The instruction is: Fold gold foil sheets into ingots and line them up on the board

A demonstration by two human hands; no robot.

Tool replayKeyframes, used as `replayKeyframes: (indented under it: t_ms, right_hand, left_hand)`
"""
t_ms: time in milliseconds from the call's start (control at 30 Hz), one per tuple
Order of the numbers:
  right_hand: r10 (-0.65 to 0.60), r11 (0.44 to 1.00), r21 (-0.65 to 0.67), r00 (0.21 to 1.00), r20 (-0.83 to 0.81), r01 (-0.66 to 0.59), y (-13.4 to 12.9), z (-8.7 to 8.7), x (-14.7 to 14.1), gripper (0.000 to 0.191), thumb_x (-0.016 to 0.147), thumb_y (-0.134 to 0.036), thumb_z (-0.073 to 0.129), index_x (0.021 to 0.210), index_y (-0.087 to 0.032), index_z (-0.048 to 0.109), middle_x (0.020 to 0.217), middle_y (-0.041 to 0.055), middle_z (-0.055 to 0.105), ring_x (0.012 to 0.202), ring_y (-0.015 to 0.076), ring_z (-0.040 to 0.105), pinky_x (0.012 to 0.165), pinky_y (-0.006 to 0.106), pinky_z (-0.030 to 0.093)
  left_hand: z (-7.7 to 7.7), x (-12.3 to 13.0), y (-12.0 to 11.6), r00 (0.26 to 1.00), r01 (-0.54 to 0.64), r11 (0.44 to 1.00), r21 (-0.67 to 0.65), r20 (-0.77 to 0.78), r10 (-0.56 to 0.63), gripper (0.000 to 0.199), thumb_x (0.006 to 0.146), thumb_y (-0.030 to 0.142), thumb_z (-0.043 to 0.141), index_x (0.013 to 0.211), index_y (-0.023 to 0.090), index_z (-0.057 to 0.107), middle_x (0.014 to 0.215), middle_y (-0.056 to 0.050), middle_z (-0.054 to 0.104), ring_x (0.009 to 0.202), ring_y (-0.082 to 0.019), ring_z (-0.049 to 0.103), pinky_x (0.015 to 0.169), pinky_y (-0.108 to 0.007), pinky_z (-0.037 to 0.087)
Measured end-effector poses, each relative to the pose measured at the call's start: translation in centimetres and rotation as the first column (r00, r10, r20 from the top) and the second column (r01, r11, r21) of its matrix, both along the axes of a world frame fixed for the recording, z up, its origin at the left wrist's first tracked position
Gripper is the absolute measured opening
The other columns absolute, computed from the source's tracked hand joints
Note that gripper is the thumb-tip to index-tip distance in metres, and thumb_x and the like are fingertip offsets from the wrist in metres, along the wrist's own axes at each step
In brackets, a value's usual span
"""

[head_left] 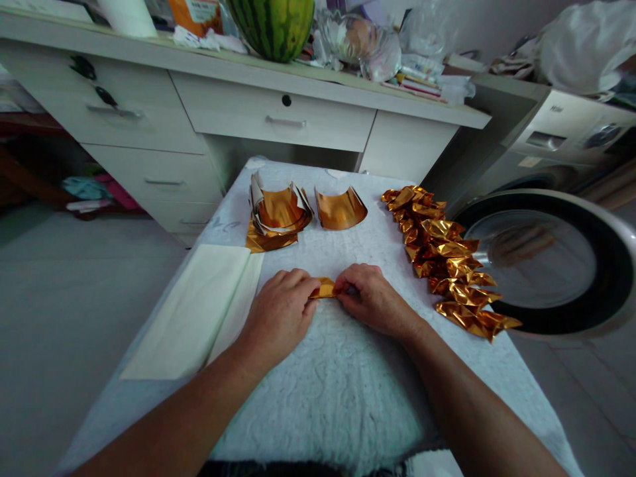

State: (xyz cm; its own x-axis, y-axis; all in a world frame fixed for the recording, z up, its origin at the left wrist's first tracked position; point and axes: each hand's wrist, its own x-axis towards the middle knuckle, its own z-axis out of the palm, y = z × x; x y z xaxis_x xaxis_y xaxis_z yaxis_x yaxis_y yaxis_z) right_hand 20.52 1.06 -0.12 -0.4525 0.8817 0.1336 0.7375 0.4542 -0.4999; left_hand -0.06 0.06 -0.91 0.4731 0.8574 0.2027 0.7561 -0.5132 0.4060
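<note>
A small folded strip of gold foil paper [324,288] lies between my hands over the cloth-covered table. My left hand [285,306] pinches its left end, and my right hand [370,298] grips the right end with curled fingers. Both ends of the strip are hidden under my fingers. Beyond my hands, a stack of curved gold foil sheets [281,211] with pale backs stands next to a single curved gold sheet [341,209]. To the right runs a row of folded gold foil pieces [447,258], crumpled and shiny.
Pale paper sheets [183,311] lie on the left of the table [338,397]. An open washing machine door [546,258] stands close to the right edge. Behind are white drawers [283,122], their counter holding a watermelon [272,26] and plastic bags.
</note>
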Motion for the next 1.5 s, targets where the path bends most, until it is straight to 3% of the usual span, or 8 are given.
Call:
replayKeyframes:
  t_ms: [267, 600, 933, 1267, 1500]
  right_hand:
    - [-0.011, 0.999, 0.041, 0.994, -0.107, 0.015, -0.2, 0.3, -0.1, 0.012, 0.080, -0.009, 0.057, 0.085, -0.018, 0.061, 0.081, 0.0021, 0.063, 0.079, 0.0162, 0.055, 0.074, 0.028, 0.039]
    - [-0.012, 0.997, 0.078, 0.998, -0.068, 0.017, -0.4, 0.3, -0.6, 0.011, 0.085, -0.010, 0.050, 0.082, -0.018, 0.056, 0.081, 0.0043, 0.059, 0.080, 0.0179, 0.052, 0.074, 0.029, 0.040]
    - [-0.109, 0.991, 0.086, 0.989, 0.099, 0.101, -0.8, 0.5, -1.2, 0.009, 0.089, -0.015, 0.046, 0.088, -0.019, 0.054, 0.080, 0.0045, 0.061, 0.074, 0.0176, 0.054, 0.069, 0.029, 0.040]
    - [-0.131, 0.985, 0.116, 0.991, 0.013, 0.128, -1.1, 0.3, -1.3, 0.011, 0.085, -0.016, 0.052, 0.094, -0.019, 0.057, 0.088, 0.0049, 0.063, 0.079, 0.0180, 0.058, 0.073, 0.029, 0.044]
    - [-0.126, 0.982, 0.136, 0.991, -0.050, 0.132, -0.8, -0.1, -1.2, 0.013, 0.086, -0.012, 0.050, 0.093, -0.020, 0.057, 0.086, 0.0043, 0.062, 0.080, 0.0175, 0.057, 0.073, 0.028, 0.044]
  left_hand:
    - [0.3, -0.1, 0.2, 0.976, -0.031, 0.995, -0.096, 0.214, 0.051, 0.015, 0.089, 0.015, 0.054, 0.099, 0.021, 0.064, 0.097, -0.003, 0.064, 0.092, -0.020, 0.061, 0.083, -0.036, 0.050]
    - [0.6, 0.1, 0.5, 0.909, -0.053, 0.978, -0.203, 0.395, 0.132, 0.017, 0.085, 0.013, 0.054, 0.095, 0.019, 0.066, 0.098, -0.002, 0.065, 0.094, -0.018, 0.061, 0.087, -0.035, 0.049]
    - [0.7, -0.1, 0.6, 0.892, -0.089, 0.984, -0.157, 0.427, 0.149, 0.015, 0.089, 0.020, 0.052, 0.093, 0.019, 0.066, 0.095, -0.003, 0.066, 0.093, -0.019, 0.062, 0.085, -0.035, 0.049]
    - [0.2, 0.1, 0.8, 0.888, -0.105, 0.988, -0.113, 0.436, 0.144, 0.020, 0.081, 0.011, 0.053, 0.094, 0.020, 0.065, 0.098, -0.002, 0.067, 0.091, -0.018, 0.065, 0.085, -0.033, 0.053]
    - [0.3, -0.1, 0.6, 0.930, -0.135, 0.990, -0.051, 0.338, 0.144, 0.019, 0.089, 0.018, 0.051, 0.099, 0.020, 0.067, 0.097, -0.004, 0.071, 0.088, -0.019, 0.068, 0.080, -0.032, 0.054]
